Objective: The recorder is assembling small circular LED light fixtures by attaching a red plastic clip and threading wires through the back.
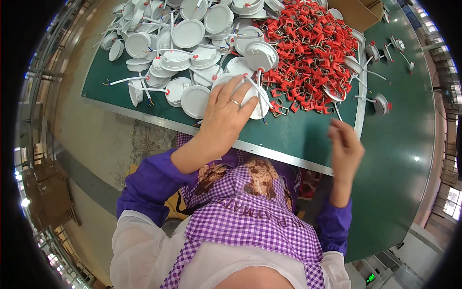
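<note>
My left hand (228, 103) lies over white round lamps at the near edge of the pile, its fingers spread and a ring on one of them. Under and beside its fingertips show a white disc lamp (260, 110) and a white cable (259, 88). My right hand (345, 147) is raised near the table's front edge, right of the red clips. Its fingers are bent and blurred, so whether they hold anything is unclear. Close above them a white cable (338, 112) hangs from a lamp (334, 93) lying against the clips.
Many white round lamps (188, 33) with cables heap up at the left. A large pile of red clips with metal loops (308, 53) fills the middle. An open cardboard box (355, 14) stands behind. On the green table (394, 139) at the right lie several lamps (382, 103).
</note>
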A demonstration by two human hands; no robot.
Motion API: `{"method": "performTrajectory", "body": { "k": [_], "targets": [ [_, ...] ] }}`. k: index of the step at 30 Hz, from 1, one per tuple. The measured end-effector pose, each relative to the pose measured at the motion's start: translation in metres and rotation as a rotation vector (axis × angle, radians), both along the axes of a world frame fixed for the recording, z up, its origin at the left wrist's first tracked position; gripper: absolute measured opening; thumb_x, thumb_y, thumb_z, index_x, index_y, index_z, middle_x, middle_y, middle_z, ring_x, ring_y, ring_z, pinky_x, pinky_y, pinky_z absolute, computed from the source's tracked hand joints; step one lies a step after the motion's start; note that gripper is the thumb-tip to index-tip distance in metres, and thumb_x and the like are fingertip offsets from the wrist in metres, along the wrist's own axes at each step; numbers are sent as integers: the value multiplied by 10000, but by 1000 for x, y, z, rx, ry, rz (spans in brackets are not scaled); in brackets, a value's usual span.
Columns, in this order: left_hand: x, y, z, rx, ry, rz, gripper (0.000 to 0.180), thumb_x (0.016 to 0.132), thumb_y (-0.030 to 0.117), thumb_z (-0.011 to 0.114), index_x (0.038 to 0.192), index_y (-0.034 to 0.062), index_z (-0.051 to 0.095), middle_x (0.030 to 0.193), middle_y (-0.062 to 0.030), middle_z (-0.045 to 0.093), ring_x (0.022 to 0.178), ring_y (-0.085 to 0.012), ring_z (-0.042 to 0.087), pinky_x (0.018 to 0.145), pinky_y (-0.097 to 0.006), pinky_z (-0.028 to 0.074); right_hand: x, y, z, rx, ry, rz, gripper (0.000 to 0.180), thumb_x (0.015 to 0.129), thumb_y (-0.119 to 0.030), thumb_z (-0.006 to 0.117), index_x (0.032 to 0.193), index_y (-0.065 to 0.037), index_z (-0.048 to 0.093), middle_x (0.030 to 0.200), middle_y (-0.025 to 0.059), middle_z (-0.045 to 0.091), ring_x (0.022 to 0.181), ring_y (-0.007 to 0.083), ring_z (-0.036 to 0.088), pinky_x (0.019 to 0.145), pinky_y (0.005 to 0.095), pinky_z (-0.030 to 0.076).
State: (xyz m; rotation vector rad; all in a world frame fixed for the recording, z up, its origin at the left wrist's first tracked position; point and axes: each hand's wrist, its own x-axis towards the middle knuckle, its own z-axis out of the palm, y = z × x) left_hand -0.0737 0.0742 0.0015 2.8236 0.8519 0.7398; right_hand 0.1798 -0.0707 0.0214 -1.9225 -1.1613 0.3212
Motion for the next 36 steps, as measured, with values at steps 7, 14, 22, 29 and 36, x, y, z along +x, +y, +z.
{"method": "performTrajectory", "body": {
  "k": [7, 14, 22, 29, 36],
  "targets": [
    [13, 13, 0, 77, -62, -39, 399, 682, 11, 671, 1079, 47, 647, 1260, -112, 568, 1261, -337, 449, 1008, -472, 354, -46, 51, -35, -57, -416, 310, 227, 796, -79, 684, 1021, -56, 663, 976, 117, 618, 859, 311, 636, 697, 392, 520],
    [16, 17, 11, -12, -24, -64, 306, 736, 45, 659, 1041, 26, 639, 1232, -125, 569, 1239, -319, 468, 1012, -486, 346, -15, 41, -19, 83, -359, 288, 229, 780, -64, 680, 1004, -61, 631, 1044, 117, 610, 866, 318, 636, 747, 385, 513],
    [21, 1, 32, -127, 53, -44, 464, 646, 45, 764, 1088, 24, 625, 1362, -155, 480, 1322, -387, 372, 1054, -503, 307, 183, -15, -49, -127, -816, -465, 301, 788, -39, 630, 1081, -104, 613, 1035, 158, 645, 901, 363, 632, 779, 425, 501],
    [20, -36, 70, -439, -332, -259, 418, 721, 9, 737, 1125, 26, 629, 1263, -157, 570, 1249, -324, 486, 994, -444, 412, 133, -32, -8, 344, 202, -392, 460, 850, -43, 625, 1290, -37, 494, 1125, 174, 631, 989, 266, 645, 847, 381, 532],
    [87, -73, 11, -1923, -684, -383, 514, 935, 95, 609, 1399, 48, 395, 1321, -96, 516, 1203, -188, 518, 977, -364, 462, -9, -19, 12, 355, 658, -39, 754, 786, -29, 730, 1429, 2, 339, 1285, 141, 535, 1132, 225, 574, 965, 337, 465]
  ]
}}
